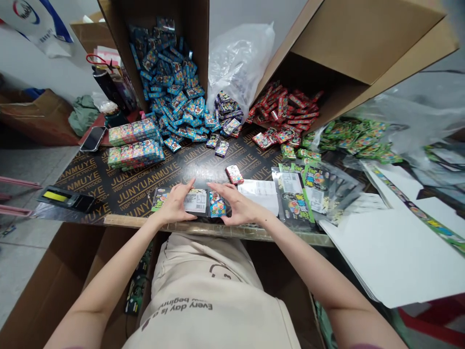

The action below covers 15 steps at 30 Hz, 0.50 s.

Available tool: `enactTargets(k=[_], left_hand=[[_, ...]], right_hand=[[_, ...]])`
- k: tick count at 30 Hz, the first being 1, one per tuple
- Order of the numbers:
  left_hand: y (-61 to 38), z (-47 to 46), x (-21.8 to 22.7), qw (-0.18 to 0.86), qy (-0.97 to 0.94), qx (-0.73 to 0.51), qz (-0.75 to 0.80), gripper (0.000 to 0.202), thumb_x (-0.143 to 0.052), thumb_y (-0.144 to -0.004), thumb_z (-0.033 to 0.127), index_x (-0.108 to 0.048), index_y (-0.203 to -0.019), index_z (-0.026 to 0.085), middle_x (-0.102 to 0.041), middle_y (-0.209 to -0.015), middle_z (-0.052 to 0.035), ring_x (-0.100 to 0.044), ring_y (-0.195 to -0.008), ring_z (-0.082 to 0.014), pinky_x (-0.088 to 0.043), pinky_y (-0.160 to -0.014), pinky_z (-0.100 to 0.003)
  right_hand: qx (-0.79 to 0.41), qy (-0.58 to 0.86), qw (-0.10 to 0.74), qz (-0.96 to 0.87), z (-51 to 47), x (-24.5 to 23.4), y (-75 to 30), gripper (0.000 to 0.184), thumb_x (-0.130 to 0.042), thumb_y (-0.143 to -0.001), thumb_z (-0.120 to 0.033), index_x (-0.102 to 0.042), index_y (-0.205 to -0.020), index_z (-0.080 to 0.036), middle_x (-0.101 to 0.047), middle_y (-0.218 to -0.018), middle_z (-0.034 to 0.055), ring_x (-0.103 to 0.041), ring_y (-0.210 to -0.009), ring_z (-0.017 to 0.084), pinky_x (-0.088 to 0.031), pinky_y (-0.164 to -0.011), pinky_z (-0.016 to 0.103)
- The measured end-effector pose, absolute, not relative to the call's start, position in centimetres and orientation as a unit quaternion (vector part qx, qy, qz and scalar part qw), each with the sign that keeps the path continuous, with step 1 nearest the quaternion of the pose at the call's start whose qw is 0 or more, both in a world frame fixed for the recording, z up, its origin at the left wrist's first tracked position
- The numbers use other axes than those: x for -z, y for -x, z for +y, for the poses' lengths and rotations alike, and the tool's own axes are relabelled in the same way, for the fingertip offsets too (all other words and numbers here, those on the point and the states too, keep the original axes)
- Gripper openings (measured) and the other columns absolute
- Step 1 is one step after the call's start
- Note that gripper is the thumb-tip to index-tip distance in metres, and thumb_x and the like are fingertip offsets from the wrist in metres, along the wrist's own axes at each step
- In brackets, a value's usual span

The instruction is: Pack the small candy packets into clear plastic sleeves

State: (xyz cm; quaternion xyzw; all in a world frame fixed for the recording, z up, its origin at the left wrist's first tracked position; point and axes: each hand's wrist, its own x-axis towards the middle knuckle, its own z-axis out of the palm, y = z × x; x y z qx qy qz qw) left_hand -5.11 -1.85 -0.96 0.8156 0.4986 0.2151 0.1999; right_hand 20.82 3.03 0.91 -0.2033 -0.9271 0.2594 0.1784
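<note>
A dark flat pouch (pixel 196 199) with a white label and a green corner lies near the table's front edge. My left hand (pixel 173 203) curves over it, fingers at its far edge and thumb at the near edge. Against the pouch's right end is a small blue printed box (pixel 217 203). My right hand (pixel 238 202) closes around this box, fingertips at its top and thumb at its bottom. Just beyond my right hand sits a small red-and-white box (pixel 234 174). A white paper sheet (pixel 258 191) lies to its right.
Cartons at the back spill blue boxes (pixel 181 106) and red boxes (pixel 290 109), with purple boxes (pixel 228 109) between. Green packets (pixel 352 138) and fanned pouches (pixel 296 206) lie right, beside white sheets (pixel 392 247). Stacked box bundles (pixel 136 154), a phone (pixel 93 139) and a black tool (pixel 65 198) are left.
</note>
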Motion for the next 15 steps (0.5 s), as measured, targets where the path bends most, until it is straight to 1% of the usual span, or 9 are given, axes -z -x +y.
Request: enactTargets(k=[3, 5, 9, 12, 15], left_hand=[[4.7, -1.9, 1.0, 0.182, -0.823, -0.217, 0.493, 0.124, -0.081, -0.056, 0.033, -0.001, -0.151, 0.024, -0.054, -0.129, -0.0103, -0.05, -0.117, -0.0303, -0.03, -0.106, -0.05], [4.6, -1.8, 1.0, 0.178, -0.813, -0.218, 0.51, 0.124, -0.081, -0.057, 0.034, 0.0, -0.151, 0.024, -0.053, -0.129, -0.011, -0.049, -0.118, -0.0307, -0.031, -0.106, -0.049], [4.9, -1.6, 0.7, 0.185, -0.791, -0.217, 0.541, 0.124, -0.08, -0.058, 0.035, 0.0, -0.151, 0.024, -0.053, -0.128, -0.0111, -0.048, -0.118, -0.0313, -0.035, -0.102, -0.048], [4.9, -1.7, 0.5, 0.186, -0.806, -0.211, 0.521, 0.123, -0.08, -0.058, 0.035, 0.0, -0.151, 0.025, -0.053, -0.129, -0.0105, -0.048, -0.119, -0.0311, -0.031, -0.106, -0.051], [4.6, -2.0, 0.5, 0.179, -0.825, -0.219, 0.489, 0.121, -0.08, -0.059, 0.035, -0.002, -0.151, 0.025, -0.051, -0.132, -0.0108, -0.046, -0.122, -0.0314, -0.025, -0.11, -0.052]], right_hand=[[-0.232, 0.2, 0.148, -0.94, 2.8, -1.8, -20.7, 0.095, -0.064, -0.066, -0.024, -0.02, -0.15, -0.019, -0.028, -0.153, 0.0174, -0.028, -0.14, 0.032, -0.023, -0.109, 0.051], [-0.217, 0.205, 0.143, -0.943, 2.6, -2.5, -20.6, 0.094, -0.064, -0.065, -0.023, -0.022, -0.15, -0.019, -0.025, -0.154, 0.0192, -0.027, -0.141, 0.033, -0.024, -0.108, 0.052], [-0.223, 0.226, 0.158, -0.935, 2.5, -3.3, -20.8, 0.093, -0.061, -0.068, -0.024, -0.019, -0.151, -0.02, -0.03, -0.152, 0.017, -0.027, -0.141, 0.032, -0.022, -0.109, 0.054], [-0.23, 0.218, 0.15, -0.936, 2.6, -3.4, -21.0, 0.094, -0.062, -0.069, -0.027, -0.015, -0.151, -0.021, -0.029, -0.153, 0.0156, -0.023, -0.143, 0.032, -0.018, -0.11, 0.055], [-0.219, 0.212, 0.137, -0.943, 2.7, -3.5, -21.0, 0.096, -0.063, -0.068, -0.027, -0.016, -0.151, -0.021, -0.026, -0.154, 0.0164, -0.021, -0.143, 0.033, -0.018, -0.111, 0.056]])
